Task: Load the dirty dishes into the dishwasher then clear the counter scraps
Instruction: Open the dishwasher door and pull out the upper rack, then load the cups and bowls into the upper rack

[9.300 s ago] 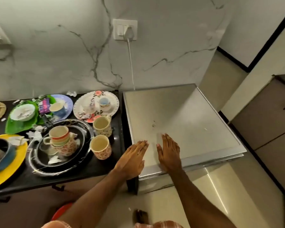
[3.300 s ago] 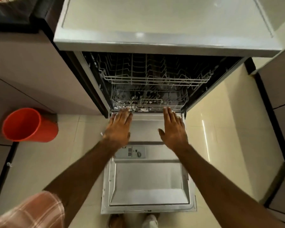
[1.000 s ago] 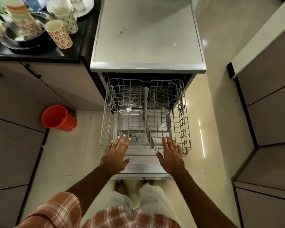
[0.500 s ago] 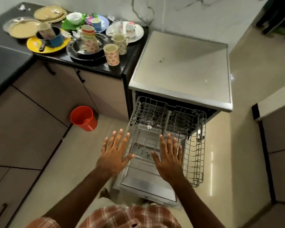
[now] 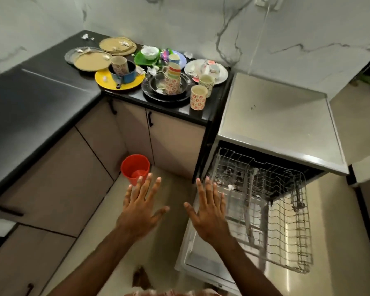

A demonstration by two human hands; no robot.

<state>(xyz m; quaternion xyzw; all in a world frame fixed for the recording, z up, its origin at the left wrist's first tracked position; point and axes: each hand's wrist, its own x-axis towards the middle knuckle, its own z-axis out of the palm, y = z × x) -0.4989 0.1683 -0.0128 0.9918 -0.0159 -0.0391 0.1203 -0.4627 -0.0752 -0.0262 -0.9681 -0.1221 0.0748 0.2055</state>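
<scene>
The dishwasher [image 5: 273, 127] stands open, its door [image 5: 203, 261] folded down and the empty wire rack [image 5: 276, 212] pulled out over it. Dirty dishes crowd the black counter [image 5: 51, 67]: a flowered mug [image 5: 198, 97] near the edge, a black tray [image 5: 156, 95] with stacked cups [image 5: 173, 79], a yellow plate [image 5: 107, 79] bearing a blue pot [image 5: 126, 76], a white plate [image 5: 222, 74], tan plates [image 5: 90, 61]. My left hand [image 5: 140, 210] and my right hand [image 5: 209, 212] hover with fingers spread, holding nothing, left of the rack.
A red bin [image 5: 135, 168] stands on the floor below the counter, just beyond my left hand. Paper scraps [image 5: 85, 36] lie on the counter's far corner and among the dishes. Cabinet doors run along the left. Tiled floor lies open to the right of the dishwasher.
The view has swung up and left, bringing more counter into sight. Both hands have drifted left off the rack's front edge and stay spread and empty. The rack stays pulled out.
</scene>
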